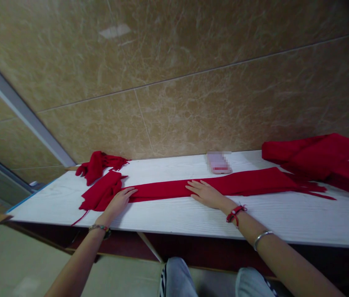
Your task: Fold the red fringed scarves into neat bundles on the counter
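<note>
A long red fringed scarf lies in a narrow strip along the white tabletop. My right hand rests flat on its middle, fingers spread. Near the scarf's left end, my left hand lies on the cloth with its fingers stretched out. Just beyond that hand, a bunched red fringed cloth sits at the strip's left end; whether it is part of the same scarf I cannot tell. The right end of the strip widens and finishes in loose fringe.
A second crumpled red cloth lies against the wall at the back left. More red cloth is heaped at the right. A pale phone-like object, partly blurred, lies behind the scarf. The tiled wall borders the table's back edge.
</note>
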Available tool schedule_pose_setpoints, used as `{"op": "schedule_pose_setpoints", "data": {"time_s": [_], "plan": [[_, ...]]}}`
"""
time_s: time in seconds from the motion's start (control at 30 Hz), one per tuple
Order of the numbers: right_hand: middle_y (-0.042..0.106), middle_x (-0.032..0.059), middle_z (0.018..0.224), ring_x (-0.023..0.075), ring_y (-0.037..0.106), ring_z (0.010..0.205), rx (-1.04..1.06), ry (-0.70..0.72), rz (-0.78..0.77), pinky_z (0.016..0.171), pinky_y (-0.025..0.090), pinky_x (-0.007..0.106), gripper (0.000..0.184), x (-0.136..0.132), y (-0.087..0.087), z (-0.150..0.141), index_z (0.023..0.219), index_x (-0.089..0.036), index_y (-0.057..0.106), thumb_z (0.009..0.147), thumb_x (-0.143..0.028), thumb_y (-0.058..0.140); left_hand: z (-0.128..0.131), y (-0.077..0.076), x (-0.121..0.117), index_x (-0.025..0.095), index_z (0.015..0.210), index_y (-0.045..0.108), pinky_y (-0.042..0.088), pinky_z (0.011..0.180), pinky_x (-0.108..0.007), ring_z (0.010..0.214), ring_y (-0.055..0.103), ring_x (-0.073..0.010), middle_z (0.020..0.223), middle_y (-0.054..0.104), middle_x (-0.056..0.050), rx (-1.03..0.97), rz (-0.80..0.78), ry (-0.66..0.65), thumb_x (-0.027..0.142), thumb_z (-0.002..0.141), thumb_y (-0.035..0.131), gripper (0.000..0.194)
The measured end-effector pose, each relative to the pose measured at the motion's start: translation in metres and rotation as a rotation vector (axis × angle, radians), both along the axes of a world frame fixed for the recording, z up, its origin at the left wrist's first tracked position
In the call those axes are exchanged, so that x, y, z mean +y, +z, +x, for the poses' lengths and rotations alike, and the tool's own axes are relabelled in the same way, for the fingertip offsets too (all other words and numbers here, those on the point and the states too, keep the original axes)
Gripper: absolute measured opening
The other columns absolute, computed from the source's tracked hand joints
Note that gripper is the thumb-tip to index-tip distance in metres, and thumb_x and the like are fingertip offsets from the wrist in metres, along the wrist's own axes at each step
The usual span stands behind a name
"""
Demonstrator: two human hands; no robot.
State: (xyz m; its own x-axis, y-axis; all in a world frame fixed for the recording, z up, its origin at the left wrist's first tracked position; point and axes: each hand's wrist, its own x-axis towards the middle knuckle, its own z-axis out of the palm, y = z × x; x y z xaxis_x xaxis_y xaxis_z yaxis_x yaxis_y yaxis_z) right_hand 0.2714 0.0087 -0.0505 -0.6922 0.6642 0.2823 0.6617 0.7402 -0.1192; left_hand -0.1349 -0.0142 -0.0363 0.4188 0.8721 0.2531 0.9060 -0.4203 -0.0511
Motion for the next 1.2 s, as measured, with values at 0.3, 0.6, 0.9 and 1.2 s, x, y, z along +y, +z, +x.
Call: {"op": "schedule_pose_setpoints", "data": {"time_s": [0.3, 0.6, 0.9, 1.2], "plan": [[0.042, 0.0063, 0.132, 0.0202, 0.033, 0.123, 0.047, 0.033, 0.018, 0.100, 0.026, 0.042, 0.041, 0.001, 0.000, 0.001, 0.127, -0.025, 0.041, 0.089, -0.037, 0.032, 0.038, 0.017, -0.002, 0.019, 0.118, 0.050, 0.040, 0.093, -0.035, 0.105, 0.049, -0.0177, 0.117, 0.053, -0.008, 0.146, 0.050, -0.076, 0.000, 0.073, 0.038, 0.050], [0.061, 0.0097, 0.109, 0.0187, 0.054, 0.103, 0.148, 0.092, 0.120, 0.093, 0.039, 0.033, 0.031, 0.004, 0.001, -0.002, 0.107, -0.012, 0.060, 0.080, -0.014, 0.045, 0.058, 0.050, -0.016, 0.015, 0.098, 0.060, 0.048, 0.074, -0.027, 0.080, 0.057, -0.0148, 0.093, 0.059, -0.008, 0.093, 0.231, -0.071, 0.013, 0.084, 0.038, 0.027], [0.058, 0.0106, 0.114, 0.0172, 0.052, 0.107, 0.103, 0.098, 0.035, 0.095, 0.039, 0.031, 0.043, 0.007, -0.003, 0.001, 0.110, -0.011, 0.058, 0.074, 0.000, 0.037, 0.041, 0.008, -0.034, 0.017, 0.103, 0.059, 0.048, 0.078, -0.027, 0.088, 0.055, -0.0154, 0.096, 0.059, -0.007, 0.076, 0.066, -0.087, 0.006, 0.079, 0.037, 0.034], [0.052, 0.0101, 0.121, 0.0161, 0.044, 0.115, 0.046, 0.138, 0.021, 0.100, 0.034, 0.030, 0.048, 0.007, -0.004, 0.005, 0.116, -0.010, 0.054, 0.073, 0.002, 0.035, -0.006, 0.013, -0.013, 0.015, 0.097, 0.060, 0.046, 0.083, -0.031, 0.089, 0.054, -0.0172, 0.095, 0.059, -0.008, 0.096, 0.057, -0.037, 0.000, 0.074, 0.034, 0.038]]}}
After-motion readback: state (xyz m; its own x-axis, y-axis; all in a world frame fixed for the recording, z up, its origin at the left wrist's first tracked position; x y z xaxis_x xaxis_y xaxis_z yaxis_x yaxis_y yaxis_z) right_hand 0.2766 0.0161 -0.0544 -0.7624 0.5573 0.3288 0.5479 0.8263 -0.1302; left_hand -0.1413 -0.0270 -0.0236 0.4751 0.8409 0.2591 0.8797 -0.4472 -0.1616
